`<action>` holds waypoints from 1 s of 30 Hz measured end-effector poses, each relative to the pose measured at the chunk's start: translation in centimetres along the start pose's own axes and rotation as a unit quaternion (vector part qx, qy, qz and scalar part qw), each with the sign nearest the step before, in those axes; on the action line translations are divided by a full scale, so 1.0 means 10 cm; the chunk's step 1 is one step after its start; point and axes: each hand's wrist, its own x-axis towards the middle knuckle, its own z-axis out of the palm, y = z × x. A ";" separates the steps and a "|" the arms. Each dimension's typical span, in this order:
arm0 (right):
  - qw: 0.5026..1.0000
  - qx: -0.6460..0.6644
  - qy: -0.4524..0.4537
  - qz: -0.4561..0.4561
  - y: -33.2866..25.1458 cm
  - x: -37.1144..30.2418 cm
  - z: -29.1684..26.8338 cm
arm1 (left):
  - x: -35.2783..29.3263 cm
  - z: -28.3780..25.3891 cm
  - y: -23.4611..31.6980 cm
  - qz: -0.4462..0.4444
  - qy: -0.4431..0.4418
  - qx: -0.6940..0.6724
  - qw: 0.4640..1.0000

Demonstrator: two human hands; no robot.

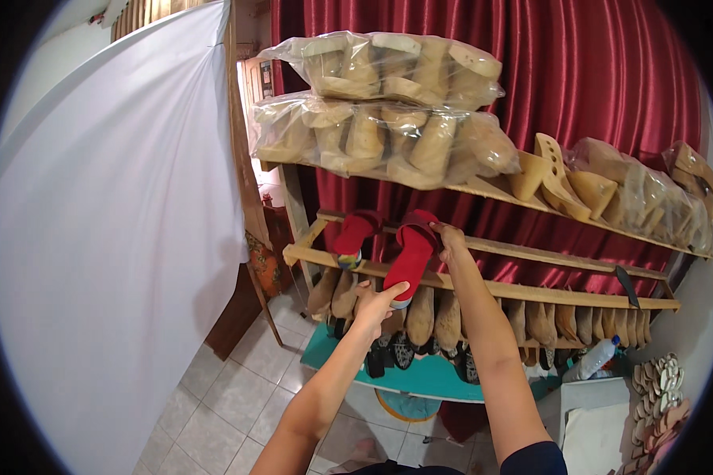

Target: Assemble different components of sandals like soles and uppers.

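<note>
A red slide sandal (412, 257) is held between both hands over the upper rails of a wooden rack (483, 286). My left hand (379, 305) grips its lower end, the thumb on the red insole. My right hand (450, 240) is closed on the side of its dark red strap at the far end. Just to the left, a matching red sandal (355, 232) rests across the rails, with a multicoloured patch at its near end. Under the held sandal hang several wooden shoe lasts (421, 317) in a row, partly hidden by my hands.
Clear bags of wooden platform soles (404, 142) fill the upper shelf (491, 191). Black patterned shoes (402, 352) lie on a turquoise shelf (444, 385). A plastic bottle (594, 360) is at right, near piled soles (656, 388). A white sheet (119, 222) hangs at left.
</note>
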 end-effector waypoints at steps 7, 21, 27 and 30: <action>0.989 -0.099 0.064 0.090 0.30 0.93 0.33 | 0.89 -0.19 -0.06 -0.080 -0.033 -0.073 0.994; 0.985 0.094 -0.145 -0.010 0.80 1.49 0.13 | 0.99 0.14 -0.14 -0.153 0.097 -0.173 0.968; 0.982 0.108 -0.153 0.036 0.74 1.42 0.12 | 0.97 0.23 -0.08 -0.175 0.112 -0.160 0.965; 0.978 0.115 -0.165 0.063 0.72 1.38 0.09 | 1.00 0.20 -0.14 -0.177 0.119 -0.166 0.963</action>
